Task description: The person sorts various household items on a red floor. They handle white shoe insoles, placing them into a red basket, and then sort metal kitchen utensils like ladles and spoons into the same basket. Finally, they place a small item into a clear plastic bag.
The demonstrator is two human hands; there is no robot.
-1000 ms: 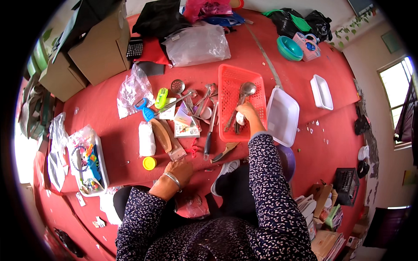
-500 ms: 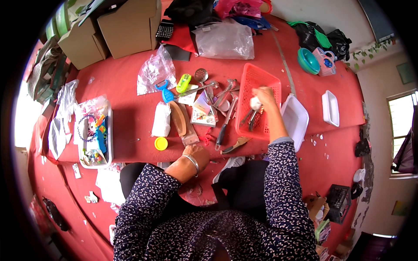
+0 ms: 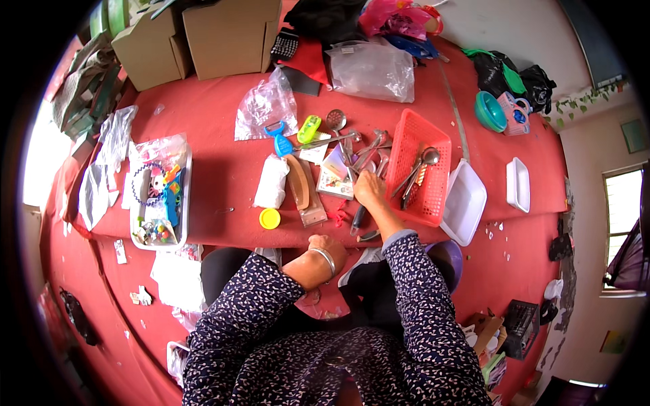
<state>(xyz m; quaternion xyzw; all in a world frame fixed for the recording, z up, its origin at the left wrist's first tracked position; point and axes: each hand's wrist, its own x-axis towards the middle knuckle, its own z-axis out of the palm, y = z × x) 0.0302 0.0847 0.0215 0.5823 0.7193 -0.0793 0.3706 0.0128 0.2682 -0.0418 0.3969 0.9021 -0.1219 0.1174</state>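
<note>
My right hand (image 3: 370, 191) is over the pile of kitchen utensils, its fingers partly hidden, just above the black handle (image 3: 357, 220) of a long utensil; whether it grips anything does not show. My left hand (image 3: 328, 247) rests at the near edge of the red surface, fingers curled, nothing visible in it. To the right of the pile, a coral-red perforated basket (image 3: 434, 203) holds a metal ladle (image 3: 430, 156) and several other utensils. A skimmer (image 3: 336, 120), a blue peeler-like tool (image 3: 283, 145) and a lime-green gadget (image 3: 309, 128) lie on the pile's far side.
A brown curved piece (image 3: 298, 181), a white wrapped bundle (image 3: 271, 181) and a yellow lid (image 3: 269, 218) lie left of the pile. A white tub of toys (image 3: 187, 203) stands further left. Right of the basket are a white tray (image 3: 467, 210) and a smaller one (image 3: 518, 184).
My right hand has moved from inside the basket leftward to the utensil pile; a ladle now lies uncovered in the basket. My left hand stays curled near the edge.
</note>
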